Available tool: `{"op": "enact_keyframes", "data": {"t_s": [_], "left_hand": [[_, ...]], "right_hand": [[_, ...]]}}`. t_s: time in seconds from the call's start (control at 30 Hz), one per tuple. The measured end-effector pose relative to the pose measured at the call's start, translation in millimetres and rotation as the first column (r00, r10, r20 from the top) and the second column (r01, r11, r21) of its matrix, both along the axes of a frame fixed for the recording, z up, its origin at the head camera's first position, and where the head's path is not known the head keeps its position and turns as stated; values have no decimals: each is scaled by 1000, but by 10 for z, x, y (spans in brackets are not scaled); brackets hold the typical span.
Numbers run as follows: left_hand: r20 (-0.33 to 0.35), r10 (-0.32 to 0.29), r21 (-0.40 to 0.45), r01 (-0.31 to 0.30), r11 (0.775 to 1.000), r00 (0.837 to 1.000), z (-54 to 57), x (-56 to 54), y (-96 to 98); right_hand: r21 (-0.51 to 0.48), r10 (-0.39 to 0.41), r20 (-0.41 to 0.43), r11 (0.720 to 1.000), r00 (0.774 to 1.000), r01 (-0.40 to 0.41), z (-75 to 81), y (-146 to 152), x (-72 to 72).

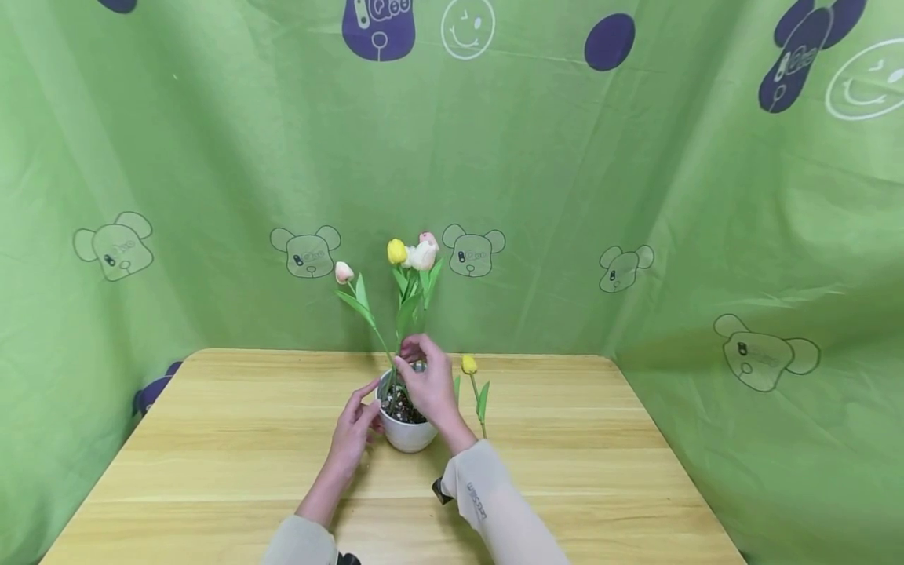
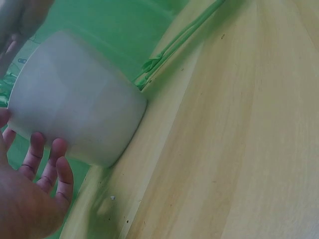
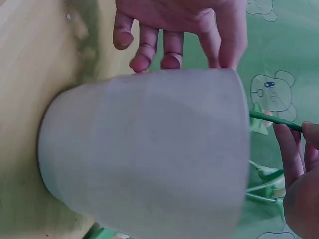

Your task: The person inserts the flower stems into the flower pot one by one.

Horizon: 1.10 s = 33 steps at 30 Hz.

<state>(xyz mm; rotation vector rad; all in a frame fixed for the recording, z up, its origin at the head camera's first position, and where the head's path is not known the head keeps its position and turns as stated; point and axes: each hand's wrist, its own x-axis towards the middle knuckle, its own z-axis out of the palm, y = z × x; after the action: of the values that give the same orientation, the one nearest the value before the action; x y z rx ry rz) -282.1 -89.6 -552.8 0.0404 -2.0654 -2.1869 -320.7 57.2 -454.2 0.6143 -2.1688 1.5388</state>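
Note:
A white flower pot (image 1: 410,438) stands upright on the table with dark, speckled soil (image 1: 397,406) inside. My left hand (image 1: 353,430) holds the pot's left side, its fingertips against the wall and at the rim. Above the soil, my right hand (image 1: 432,386) pinches the green stem (image 3: 275,119) of a tulip between thumb and fingers. A pale pink tulip (image 1: 344,272) leans out to the left, its stem running down to those fingertips. Yellow (image 1: 397,251) and white (image 1: 423,256) tulips rise behind the right hand, with another pink bloom beside them.
Another yellow tulip (image 1: 469,363) lies on the wooden table (image 1: 565,463) right of the pot, partly hidden by the right forearm. A green curtain (image 1: 537,180) with printed figures hangs around the table's back and sides. Small crumbs (image 2: 112,197) lie near the pot.

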Motion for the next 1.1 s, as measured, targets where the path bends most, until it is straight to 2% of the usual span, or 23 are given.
{"op": "enact_keyframes", "data": {"t_s": [0.2,0.4,0.47,0.57,0.73,0.87,1.1], "left_hand": [[23,0,-9,1,1000,1000,34,13,-13],[-1,-17,-8,17,1000,1000,306,171,-14],[-7,-24,-8,24,1000,1000,353,207,-10],[-3,-28,-6,28,1000,1000,346,207,-9],[0,-31,-3,31,1000,1000,349,207,-11],[-3,-25,-3,25,1000,1000,350,207,-16],[2,-31,-1,31,1000,1000,353,211,-14]], "right_hand": [[13,-1,40,1000,999,1,-87,-58,-43],[62,-31,75,998,997,26,-135,-117,-111],[71,-47,100,997,994,40,-149,-118,-139],[66,-64,133,996,989,56,-169,-109,-180],[39,-59,142,998,988,54,-190,-80,-230],[35,-43,138,999,989,39,-179,-72,-257],[47,-58,191,998,980,50,-145,-85,-276]]}}
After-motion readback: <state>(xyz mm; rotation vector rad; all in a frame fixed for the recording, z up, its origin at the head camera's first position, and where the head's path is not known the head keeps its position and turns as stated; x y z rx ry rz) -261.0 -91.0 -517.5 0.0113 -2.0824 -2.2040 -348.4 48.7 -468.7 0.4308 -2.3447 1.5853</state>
